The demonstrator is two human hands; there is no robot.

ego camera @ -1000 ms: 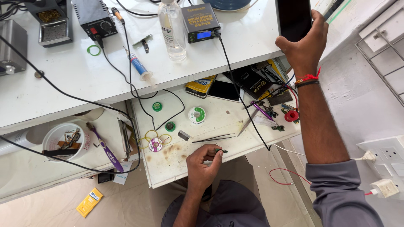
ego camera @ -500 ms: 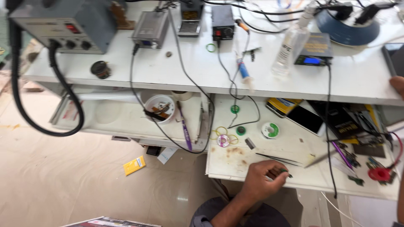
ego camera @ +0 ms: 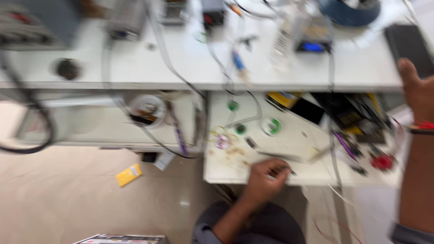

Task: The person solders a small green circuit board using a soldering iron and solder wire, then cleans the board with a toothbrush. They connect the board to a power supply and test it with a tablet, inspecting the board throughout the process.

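The left hand (ego camera: 264,178) pinches a thin dark tool (ego camera: 289,171) (tweezers, perhaps) low over the pulled-out drawer (ego camera: 226,169), steadied there. The right hand (ego camera: 418,92) clasps a dark phone (ego camera: 409,43) above the worktop (ego camera: 135,74).

The left hand (ego camera: 264,180) lay low at the front edge of the pulled-out drawer (ego camera: 298,144), knuckles up, fingers curled together in a loose pinch over something too blurred to tell. Its bare forearm ran down and to the left from that edge toward a dark sleeve. The right hand (ego camera: 418,90) was raised well beyond the drawer's right end, thumb pointing up, a red band at the wrist. Its forearm dropped straight down past the drawer's right side to a grey cuff.
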